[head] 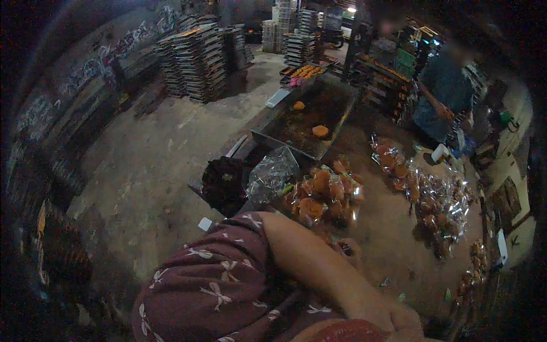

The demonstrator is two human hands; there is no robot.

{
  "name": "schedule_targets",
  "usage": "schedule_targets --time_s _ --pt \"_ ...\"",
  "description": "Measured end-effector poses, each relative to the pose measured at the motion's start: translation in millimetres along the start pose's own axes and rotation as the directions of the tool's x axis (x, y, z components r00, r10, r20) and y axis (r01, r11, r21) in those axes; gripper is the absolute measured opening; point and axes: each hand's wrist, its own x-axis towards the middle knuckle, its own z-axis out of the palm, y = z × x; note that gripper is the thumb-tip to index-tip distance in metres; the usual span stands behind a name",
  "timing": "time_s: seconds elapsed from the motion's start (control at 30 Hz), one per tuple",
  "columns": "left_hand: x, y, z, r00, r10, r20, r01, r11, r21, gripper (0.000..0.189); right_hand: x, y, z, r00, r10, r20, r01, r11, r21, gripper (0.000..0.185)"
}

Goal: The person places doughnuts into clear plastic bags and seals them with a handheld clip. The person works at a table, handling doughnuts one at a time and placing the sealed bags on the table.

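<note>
My left arm reaches from the patterned maroon sleeve (222,278) down to the lower right. At the bottom edge my left hand (404,322) is dim and partly cut off; whether it holds anything cannot be made out. A dark red thing (350,331) lies just beside it, too unclear to name. My right hand is not visible. Beyond my forearm, a pile of round buns in clear plastic bags (324,192) rests on the brown table (384,226). A second heap of clear-bagged buns (444,201) lies farther right.
Two loose buns, one nearer (320,131) and one farther (298,105), sit on a dark tray-like surface (295,124). Clear plastic bags (273,175) lie beside a black bundle (224,179). Stacked trays (196,60) stand on the floor. A person (444,89) stands across the table.
</note>
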Motion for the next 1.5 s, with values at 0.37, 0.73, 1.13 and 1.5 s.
schedule_targets --time_s 0.37,0.73,1.13,1.5 --pt "-39 109 67 0.956 -0.107 0.272 0.138 0.986 -0.097 0.022 -74 -54 34 0.997 -0.078 0.003 0.078 0.994 0.072 0.012" --pt "-64 141 59 0.976 -0.197 0.097 0.191 0.979 0.070 0.017 -70 -20 40 0.988 0.056 0.142 -0.072 0.991 0.109 0.017" --pt "-91 87 -42 0.960 -0.207 -0.190 0.233 0.964 0.127 0.017 3 26 -30 0.994 0.106 0.032 -0.106 0.994 0.014 0.024" --pt "-93 22 -84 0.973 0.192 -0.131 -0.232 0.851 -0.471 0.023 66 54 -63 0.980 0.189 0.056 -0.190 0.981 0.024 0.015"
